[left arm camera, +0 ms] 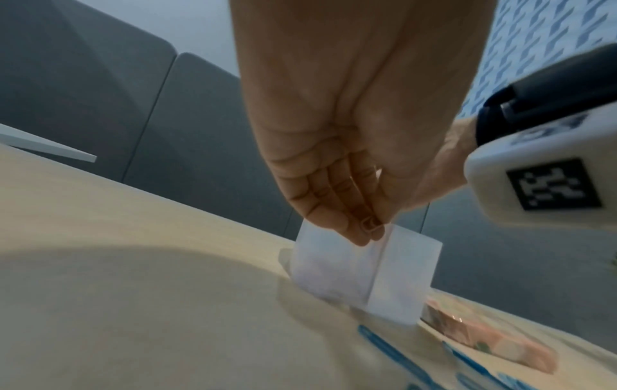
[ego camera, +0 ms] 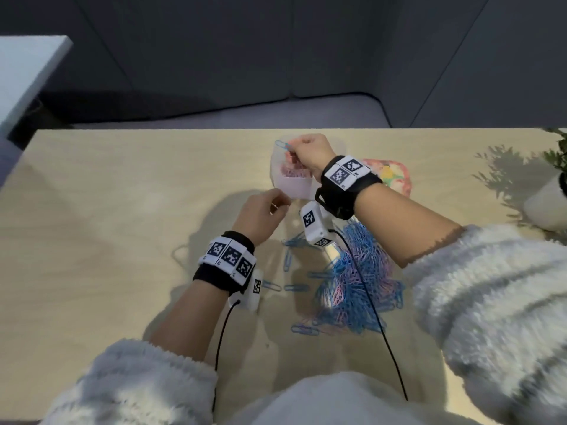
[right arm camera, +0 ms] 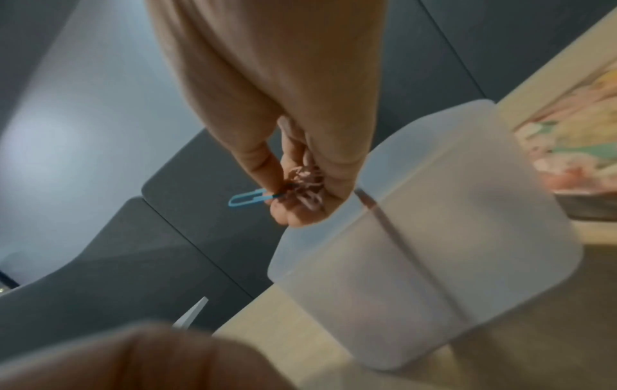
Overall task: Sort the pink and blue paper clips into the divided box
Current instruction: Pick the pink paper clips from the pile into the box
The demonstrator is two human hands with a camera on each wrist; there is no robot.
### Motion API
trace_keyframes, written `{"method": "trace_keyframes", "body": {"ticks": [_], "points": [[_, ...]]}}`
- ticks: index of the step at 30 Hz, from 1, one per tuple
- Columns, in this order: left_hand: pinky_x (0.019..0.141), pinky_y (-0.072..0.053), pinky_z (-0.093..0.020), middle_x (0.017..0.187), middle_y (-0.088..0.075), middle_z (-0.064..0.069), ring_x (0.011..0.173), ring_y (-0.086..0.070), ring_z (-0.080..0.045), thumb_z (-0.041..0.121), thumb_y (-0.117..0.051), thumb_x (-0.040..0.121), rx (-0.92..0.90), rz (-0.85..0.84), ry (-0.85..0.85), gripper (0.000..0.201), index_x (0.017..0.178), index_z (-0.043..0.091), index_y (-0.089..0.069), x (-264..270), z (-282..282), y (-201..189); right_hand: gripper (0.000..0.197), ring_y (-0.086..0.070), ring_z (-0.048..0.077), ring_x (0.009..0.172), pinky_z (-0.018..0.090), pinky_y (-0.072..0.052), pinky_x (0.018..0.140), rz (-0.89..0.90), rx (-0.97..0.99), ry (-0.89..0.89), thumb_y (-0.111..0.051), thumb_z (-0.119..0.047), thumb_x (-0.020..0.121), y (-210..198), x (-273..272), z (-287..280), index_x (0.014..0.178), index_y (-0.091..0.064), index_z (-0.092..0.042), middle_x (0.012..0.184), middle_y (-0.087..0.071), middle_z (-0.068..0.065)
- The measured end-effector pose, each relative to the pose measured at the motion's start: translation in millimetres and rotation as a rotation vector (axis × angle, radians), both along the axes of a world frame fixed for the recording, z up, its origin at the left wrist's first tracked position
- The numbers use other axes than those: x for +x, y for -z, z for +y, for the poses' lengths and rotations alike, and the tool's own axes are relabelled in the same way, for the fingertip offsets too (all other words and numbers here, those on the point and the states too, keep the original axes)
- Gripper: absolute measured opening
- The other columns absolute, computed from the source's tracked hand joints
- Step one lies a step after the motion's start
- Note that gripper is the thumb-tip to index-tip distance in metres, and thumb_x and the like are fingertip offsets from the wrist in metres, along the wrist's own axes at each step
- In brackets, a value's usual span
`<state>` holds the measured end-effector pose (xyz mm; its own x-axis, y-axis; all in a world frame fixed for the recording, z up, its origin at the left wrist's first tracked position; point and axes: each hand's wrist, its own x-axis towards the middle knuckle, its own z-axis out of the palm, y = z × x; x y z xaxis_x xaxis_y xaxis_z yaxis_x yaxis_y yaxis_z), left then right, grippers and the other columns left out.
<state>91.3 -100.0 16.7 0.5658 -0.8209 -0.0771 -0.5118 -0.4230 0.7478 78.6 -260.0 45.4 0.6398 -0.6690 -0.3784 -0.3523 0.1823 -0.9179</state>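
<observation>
A translucent divided box (ego camera: 299, 190) (left arm camera: 400, 277) (right arm camera: 434, 237) stands at the table's far middle, with pink clips (ego camera: 291, 174) in one compartment. Above its far left part, my right hand (ego camera: 302, 151) (right arm camera: 284, 208) pinches a blue paper clip (ego camera: 281, 144) (right arm camera: 245, 200) that sticks out to the left, and it also holds a bunch of pink clips (right arm camera: 307, 184). My left hand (ego camera: 276, 207) (left arm camera: 365, 234) hovers at the box's near rim with fingertips drawn together. I cannot tell whether anything is between them. A mixed pile of blue and pink clips (ego camera: 359, 283) lies under my right forearm.
Loose blue clips (ego camera: 271, 285) (left arm camera: 377, 340) lie left of the pile. A pink patterned pouch (ego camera: 395, 176) (left arm camera: 484, 337) (right arm camera: 574, 147) sits right of the box. A potted plant (ego camera: 549, 207) stands at the right edge, and a white tabletop (ego camera: 24, 72) lies beyond the far left corner.
</observation>
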Motion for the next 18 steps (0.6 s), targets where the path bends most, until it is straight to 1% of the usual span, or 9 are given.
{"method": "trace_keyframes", "body": {"ticks": [1, 3, 5, 7, 9, 12, 14, 16, 18], "points": [[0.073, -0.044, -0.023, 0.086, -0.063, -0.002, 0.074, -0.055, -0.015, 0.01, -0.056, 0.087, -0.01, 0.012, -0.033, 0.012, 0.095, 0.008, -0.064, 3.4, -4.4, -2.1, 0.031, -0.045, 0.013, 0.046, 0.026, -0.039, 0.047, -0.021, -0.012, 0.0, -0.046, 0.002, 0.09, 2.1, 0.8, 0.9, 0.062, -0.052, -0.009, 0.058, -0.052, 0.008], [0.07, -0.041, -0.018, 0.084, -0.063, -0.001, 0.074, -0.055, -0.014, 0.009, -0.057, 0.085, -0.03, 0.012, -0.086, 0.011, 0.092, 0.008, -0.065, 9.9, -13.9, -6.6, 0.031, -0.045, 0.014, 0.058, 0.032, -0.043, 0.058, -0.033, -0.055, -0.017, -0.047, 0.001, 0.089, 5.3, -0.1, 2.5, 0.062, -0.053, -0.013, 0.07, -0.052, 0.005], [0.071, -0.044, -0.02, 0.085, -0.067, -0.004, 0.074, -0.058, -0.016, 0.009, -0.057, 0.082, -0.053, -0.018, -0.133, 0.01, 0.087, 0.009, -0.066, 15.3, -24.6, -11.5, 0.032, -0.045, 0.012, 0.063, 0.028, -0.043, 0.062, -0.049, -0.08, -0.033, -0.047, 0.002, 0.088, 3.1, -3.8, 3.6, 0.062, -0.053, -0.016, 0.073, -0.052, 0.0], [0.073, -0.046, -0.027, 0.086, -0.071, -0.009, 0.077, -0.062, -0.025, 0.007, -0.055, 0.08, -0.064, -0.063, -0.188, 0.013, 0.085, 0.008, -0.066, 19.7, -37.0, -15.9, 0.032, -0.045, 0.008, 0.063, 0.019, -0.04, 0.058, -0.066, -0.119, -0.034, -0.047, 0.003, 0.087, -2.5, -10.5, 1.4, 0.063, -0.053, -0.017, 0.071, -0.051, -0.004], [0.075, -0.047, -0.029, 0.087, -0.071, -0.013, 0.083, -0.062, -0.03, 0.006, -0.052, 0.079, -0.049, -0.102, -0.2, 0.017, 0.088, 0.007, -0.067, 24.3, -51.4, -19.2, 0.03, -0.044, 0.008, 0.06, 0.017, -0.04, 0.056, -0.113, -0.136, 0.022, -0.047, 0.004, 0.087, -8.9, -21.2, -3.0, 0.065, -0.053, -0.016, 0.068, -0.051, -0.003], [0.084, -0.046, -0.032, 0.101, -0.07, -0.013, 0.097, -0.061, -0.03, 0.013, -0.052, 0.083, 0.065, -0.174, -0.087, 0.024, 0.103, 0.009, -0.065, 30.9, -71.9, -21.0, 0.025, -0.05, 0.009, 0.06, 0.02, -0.047, 0.054, -0.163, -0.176, 0.143, -0.047, 0.003, 0.088, -14.7, -52.3, -10.7, 0.071, -0.056, -0.013, 0.068, -0.054, 0.0], [0.093, -0.04, -0.033, 0.114, -0.066, -0.012, 0.109, -0.055, -0.031, 0.015, -0.049, 0.086, 0.12, -0.245, 0.005, 0.029, 0.11, 0.009, -0.063, 30.0, -78.3, -18.8, 0.017, -0.052, 0.003, 0.055, 0.018, -0.046, 0.051, -0.137, -0.26, 0.191, -0.048, 0.004, 0.087, -11.8, -84.0, -15.4, 0.083, -0.063, -0.004, 0.067, -0.055, -0.001], [0.091, -0.034, -0.031, 0.109, -0.066, -0.013, 0.104, -0.054, -0.035, 0.016, -0.043, 0.084, 0.017, -0.38, 0.082, 0.03, 0.102, 0.006, -0.066, 20.6, -78.0, -14.9, 0.017, -0.053, -0.003, 0.054, 0.017, -0.047, 0.059, -0.019, -0.387, 0.215, -0.051, 0.004, 0.085, 1.5, -121.4, -21.9, 0.092, -0.066, 0.004, 0.067, -0.055, -0.006], [0.083, -0.037, -0.032, 0.094, -0.068, -0.014, 0.091, -0.058, -0.036, 0.012, -0.043, 0.081, -0.079, -0.474, 0.182, 0.027, 0.088, 0.007, -0.068, 3.7, -73.0, -7.3, 0.013, -0.054, 0.007, 0.064, 0.022, -0.046, 0.068, 0.147, -0.471, 0.143, -0.054, 0.001, 0.085, 21.6, -159.9, -25.2, 0.086, -0.067, 0.003, 0.069, -0.058, -0.004]]}}
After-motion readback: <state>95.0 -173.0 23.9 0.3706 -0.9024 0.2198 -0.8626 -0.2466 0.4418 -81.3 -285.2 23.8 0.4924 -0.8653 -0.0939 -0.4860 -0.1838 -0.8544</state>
